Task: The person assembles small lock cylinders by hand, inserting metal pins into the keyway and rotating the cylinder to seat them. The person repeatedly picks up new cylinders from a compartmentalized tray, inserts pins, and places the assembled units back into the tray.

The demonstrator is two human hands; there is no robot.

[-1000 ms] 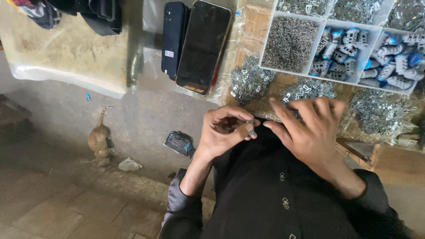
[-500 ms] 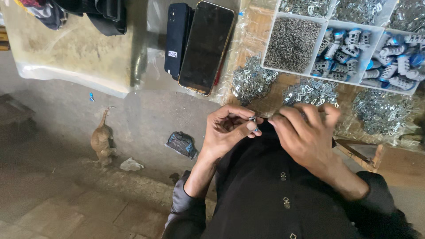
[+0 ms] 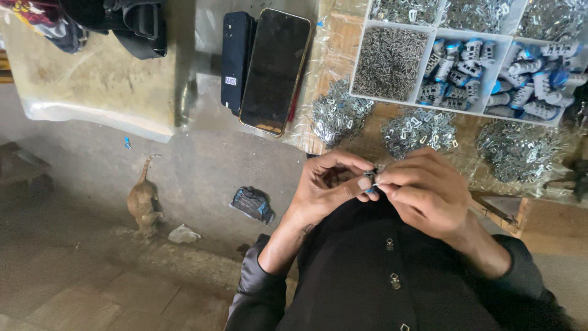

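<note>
My left hand (image 3: 327, 187) and my right hand (image 3: 425, 193) meet fingertip to fingertip just above my lap, at the table's near edge. Between them they pinch a small metal part with a bit of blue (image 3: 371, 178); most of it is hidden by the fingers. Just beyond the hands lie three loose heaps of small silvery metal clips (image 3: 338, 116), (image 3: 421, 130), (image 3: 517, 150) on clear plastic sheeting. Behind those stands a white divided tray (image 3: 392, 98) holding thin metal pieces (image 3: 389, 61) and blue-and-silver assembled parts (image 3: 456, 70).
Two dark phones (image 3: 274, 70) lie side by side on the table's left part. A plastic-covered board (image 3: 92, 86) with dark straps is further left. On the floor below are a small cat (image 3: 144, 202), a crumpled dark packet (image 3: 252, 203) and a scrap of paper (image 3: 182, 234).
My right hand has drawn in from an open spread to closed fingertips against my left hand. The view shifted slightly; the cat stayed in place.
</note>
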